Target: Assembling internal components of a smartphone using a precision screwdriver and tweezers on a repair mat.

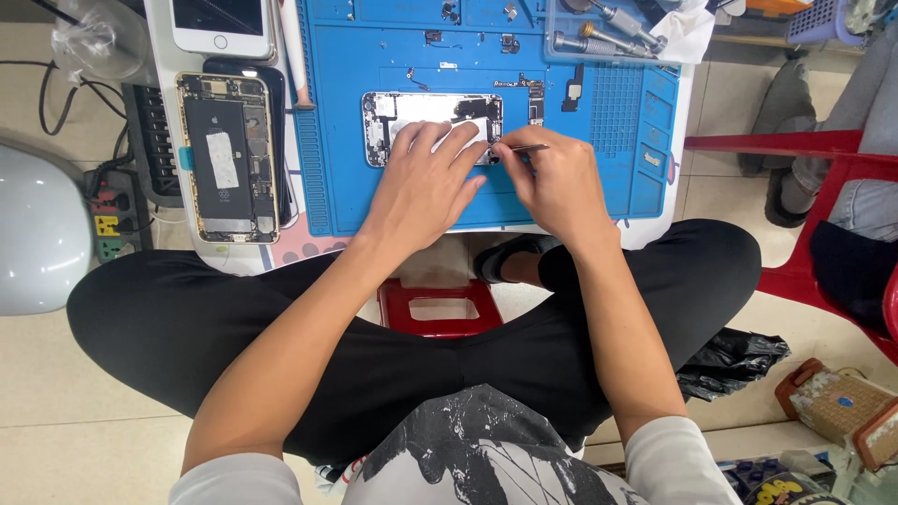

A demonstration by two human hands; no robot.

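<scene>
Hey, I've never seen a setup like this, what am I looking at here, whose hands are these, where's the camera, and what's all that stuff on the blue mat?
This is one picture from a camera worn on a person's head, looking down at their own lap and hands. No machine is involved, only two bare hands.

The person sits with crossed legs at a small table covered by a blue work mat. On the mat lies an opened phone shell with its insides showing. The left hand rests on it, holding it down. The right hand holds a thin metal tool, its tip at the shell's edge.

Small loose parts lie further up the mat. To the left sits a second opened phone, and above it a white phone lying face up. A tray of screwdrivers stands at the top.
</scene>
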